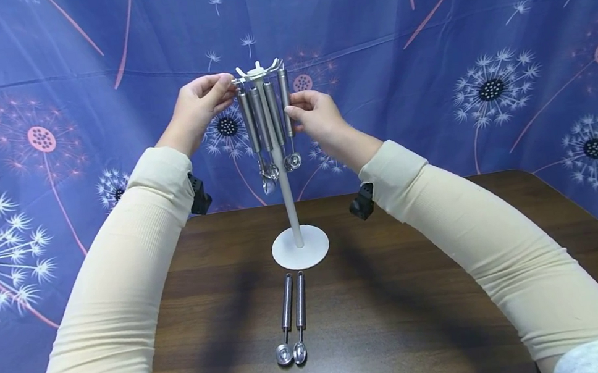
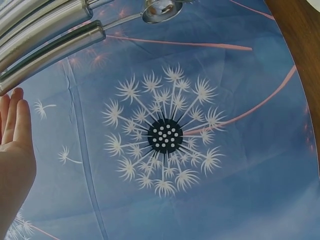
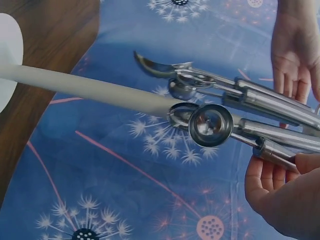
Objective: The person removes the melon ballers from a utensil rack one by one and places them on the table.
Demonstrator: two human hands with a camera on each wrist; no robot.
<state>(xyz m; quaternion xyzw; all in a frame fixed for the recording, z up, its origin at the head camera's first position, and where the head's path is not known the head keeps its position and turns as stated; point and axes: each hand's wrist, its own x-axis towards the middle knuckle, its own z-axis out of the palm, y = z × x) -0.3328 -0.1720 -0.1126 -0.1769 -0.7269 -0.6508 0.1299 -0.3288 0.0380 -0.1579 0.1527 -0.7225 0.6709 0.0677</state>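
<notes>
A white rack [image 1: 280, 151] with hooks at its top holds several metal-handled utensils. My left hand [image 1: 203, 103] is at the rack's upper left, its thumb and fingers pinching by the hooked top of the leftmost utensil [image 1: 249, 121]; the exact contact is partly hidden. My right hand [image 1: 322, 120] pinches the handle of a small round scoop [image 3: 211, 125] hanging at the right. In the right wrist view, its thumb and fingers lie on opposite sides of that handle. Beside it hang other scoops and a utensil with a curved pointed end [image 3: 159, 66].
Two more metal utensils, a round-headed one [image 1: 285, 354] and an oval-headed one [image 1: 300, 352], lie side by side in front of the rack's round base [image 1: 284, 251]. They rest on a brown wooden table [image 1: 405, 323]. A blue dandelion-print cloth [image 1: 382, 45] hangs behind.
</notes>
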